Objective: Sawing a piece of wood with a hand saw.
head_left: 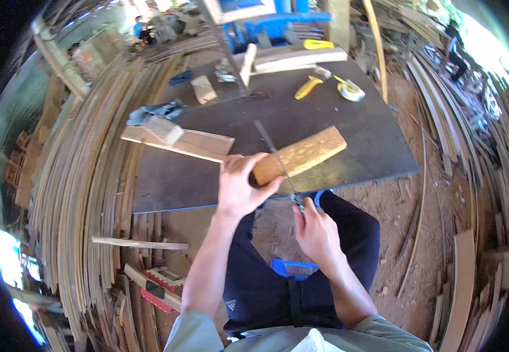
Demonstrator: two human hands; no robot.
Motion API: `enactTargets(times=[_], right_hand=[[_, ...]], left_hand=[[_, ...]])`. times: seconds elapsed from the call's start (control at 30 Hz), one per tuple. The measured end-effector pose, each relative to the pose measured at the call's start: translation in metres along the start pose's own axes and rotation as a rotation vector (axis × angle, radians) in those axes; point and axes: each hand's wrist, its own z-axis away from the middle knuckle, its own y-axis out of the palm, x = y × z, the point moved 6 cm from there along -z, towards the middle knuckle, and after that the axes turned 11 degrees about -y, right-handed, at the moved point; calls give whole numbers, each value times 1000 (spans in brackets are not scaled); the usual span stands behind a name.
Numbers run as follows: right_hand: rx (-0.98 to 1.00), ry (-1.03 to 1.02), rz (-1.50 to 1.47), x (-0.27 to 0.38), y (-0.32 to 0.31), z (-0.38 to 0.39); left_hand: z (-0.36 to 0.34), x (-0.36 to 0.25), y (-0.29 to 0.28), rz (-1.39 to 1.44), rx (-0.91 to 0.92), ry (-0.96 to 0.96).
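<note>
Near the front of the dark table (207, 185), my left hand (239, 186) grips the left end of a yellowish-brown wooden block (313, 154), thumb and fingers around it. Below the table's front edge, my right hand (320, 233) is closed around the dark handle of a long, narrow-bladed tool (265, 134). Its thin blade runs up and to the left across the block. I cannot make out whether it is a file or a saw. Left of my left hand lies a pale flat board (201, 144) with a small wood block (163, 130) on it.
Toward the back of the table are a yellow-handled brush (309, 87), a roll of tape (350, 91), a wood offcut (203, 90) and a grey cloth (159, 110). Long planks (84, 176) are stacked at the left. Two people sit far off, one on each side.
</note>
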Motion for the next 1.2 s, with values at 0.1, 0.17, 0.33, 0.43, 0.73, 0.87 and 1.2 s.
enactTargets(times=[0.1, 0.17, 0.33, 0.43, 0.73, 0.87, 1.2], right_hand=[[38, -16, 35, -16, -5, 26], [59, -33, 13, -14, -18, 35], [124, -88, 199, 2, -51, 33], [127, -113, 285, -3, -49, 35], [54, 29, 67, 12, -104, 105], [34, 116, 30, -9, -109, 124], [173, 110, -58, 5, -59, 84]], left_hand=[[1, -8, 1, 39, -9, -12], [-1, -12, 5, 64, -11, 1], [13, -11, -3, 11, 0, -51], [16, -17, -4, -62, -62, -37], [-7, -30, -7, -347, 273, -181], [-4, -33, 0, -357, 232, -135], [7, -30, 0, -204, -14, 136]])
